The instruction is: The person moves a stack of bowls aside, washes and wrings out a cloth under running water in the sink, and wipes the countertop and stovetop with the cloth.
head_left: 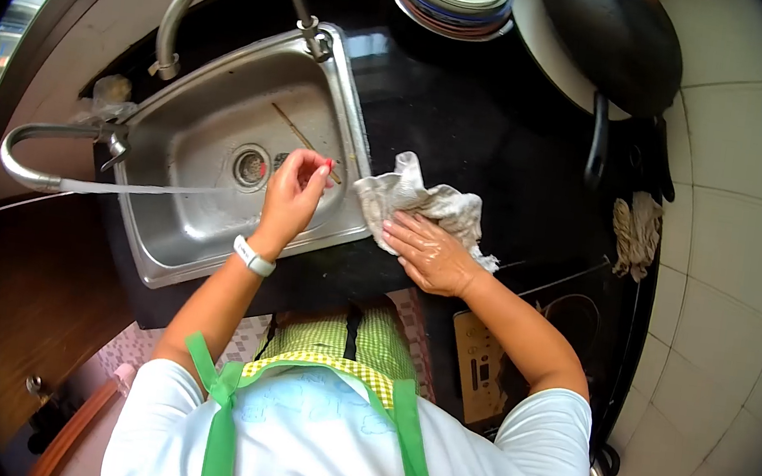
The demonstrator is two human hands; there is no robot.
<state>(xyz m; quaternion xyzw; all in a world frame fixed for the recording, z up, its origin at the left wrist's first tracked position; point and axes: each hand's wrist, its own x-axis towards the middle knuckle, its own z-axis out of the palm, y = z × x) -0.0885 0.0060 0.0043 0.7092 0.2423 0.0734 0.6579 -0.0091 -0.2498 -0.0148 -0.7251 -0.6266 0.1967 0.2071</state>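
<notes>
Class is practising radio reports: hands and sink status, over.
Left hand pinching something red over sink. Right hand, fingers on rag. Thin stick in sink.

- no readable text, brand, number or sign
- cooktop panel (pixel 479 369): small marks, too blurred to read
- shirt (pixel 313 406): faint blue print, no legible words
</notes>
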